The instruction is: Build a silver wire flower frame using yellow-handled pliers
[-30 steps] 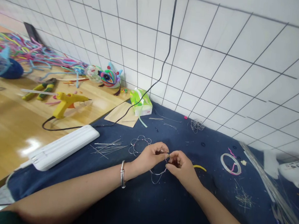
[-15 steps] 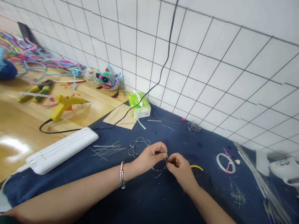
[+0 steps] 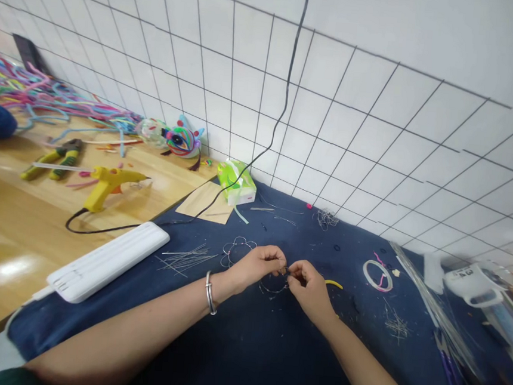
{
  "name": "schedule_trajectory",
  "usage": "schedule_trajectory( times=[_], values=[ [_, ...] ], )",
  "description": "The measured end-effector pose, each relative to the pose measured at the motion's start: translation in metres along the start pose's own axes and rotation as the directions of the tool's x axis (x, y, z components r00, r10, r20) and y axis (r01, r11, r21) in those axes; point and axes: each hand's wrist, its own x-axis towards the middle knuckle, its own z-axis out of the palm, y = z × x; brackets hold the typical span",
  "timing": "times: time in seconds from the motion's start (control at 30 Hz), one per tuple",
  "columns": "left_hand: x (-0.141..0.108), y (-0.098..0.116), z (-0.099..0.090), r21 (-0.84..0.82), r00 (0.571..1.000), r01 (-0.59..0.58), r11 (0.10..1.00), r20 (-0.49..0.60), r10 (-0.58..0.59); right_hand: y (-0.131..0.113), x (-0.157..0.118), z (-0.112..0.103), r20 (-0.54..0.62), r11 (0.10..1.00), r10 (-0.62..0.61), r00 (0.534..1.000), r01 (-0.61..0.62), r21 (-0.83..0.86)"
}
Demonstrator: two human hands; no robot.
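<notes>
Over the dark blue cloth [image 3: 233, 358], my left hand [image 3: 261, 266] and my right hand [image 3: 310, 287] meet with their fingers pinched. Between them is a thin wire ring [image 3: 272, 290], its lower curve hanging below the fingertips. Both hands grip this wire near its top; the exact pinch points are hidden by the fingers. Just beyond my left hand lies a flower-shaped wire piece [image 3: 236, 250] with small reddish spots. Several straight wire lengths [image 3: 188, 257] are spread to the left of it. A yellow curved handle [image 3: 333, 284] shows behind my right hand.
To the left are a white power strip [image 3: 109, 260], a yellow glue gun [image 3: 108, 185] and pliers [image 3: 57, 160]. A tissue pack [image 3: 237, 182] stands near the wall. Rightward lie a white ring [image 3: 378, 276], wire scraps [image 3: 397, 325], a long wire bundle [image 3: 427, 291] and purple-handled scissors [image 3: 451, 371].
The view has shifted slightly, showing more of the right side. My fingers have moved a little at the wire ring, and both hands still pinch it.
</notes>
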Motion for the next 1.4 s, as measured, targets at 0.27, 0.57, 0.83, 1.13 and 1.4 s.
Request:
schedule_trajectory(
  times=[0.27, 0.57, 0.83, 1.13, 1.4],
  values=[
    [0.0, 0.003, 0.0, -0.014, 1.0, 0.025, 1.0, 0.015, -0.025, -0.002, -0.003, 0.003, -0.036, 0.996, -0.087, 0.996, 0.085, -0.04],
    [0.001, -0.005, 0.002, -0.084, 0.997, 0.048, 0.995, -0.049, -0.052, 0.01, -0.005, 0.004, 0.022, 0.842, -0.444, 0.896, 0.425, -0.333],
    [0.002, -0.007, 0.001, -0.059, 0.997, 0.051, 0.997, -0.053, -0.054, 0.017, -0.006, 0.006, 0.088, 0.66, -0.553, 0.829, 0.5, -0.56],
    [0.0, 0.002, 0.0, 0.018, 1.0, -0.011, 1.0, 0.022, 0.01, 0.013, -0.008, 0.004, 0.076, 0.649, -0.548, 0.833, 0.481, -0.589],
    [0.002, 0.001, -0.007, 0.007, 0.99, 0.061, 0.998, 0.123, -0.061, 0.013, -0.009, 0.005, 0.06, 0.716, -0.504, 0.862, 0.455, -0.528]
  ],
)
